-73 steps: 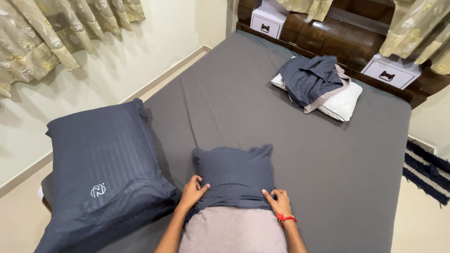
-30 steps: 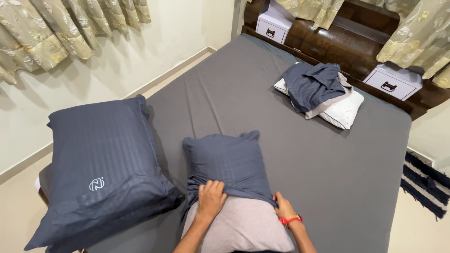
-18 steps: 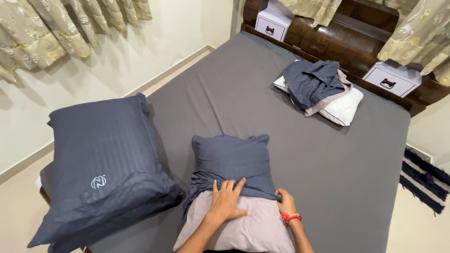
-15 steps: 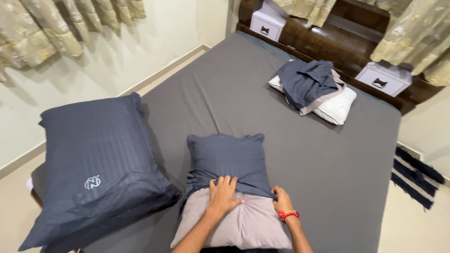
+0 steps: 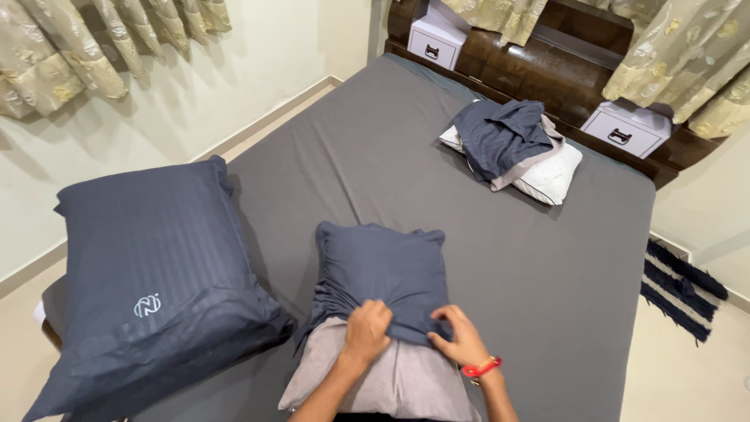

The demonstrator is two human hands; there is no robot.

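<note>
At lower centre, the dark cover (image 5: 380, 270) is drawn over roughly the pillow's (image 5: 383, 379) upper half; its hem is pinched by the left hand (image 5: 366, 331) and, seemingly, the right hand (image 5: 461, 340); the lower half is left bare.

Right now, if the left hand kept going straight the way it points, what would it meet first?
Probably the dark blue striped pillowcase whose bunched edge the left hand already clutches; beyond it lies grey bedsheet.
</note>
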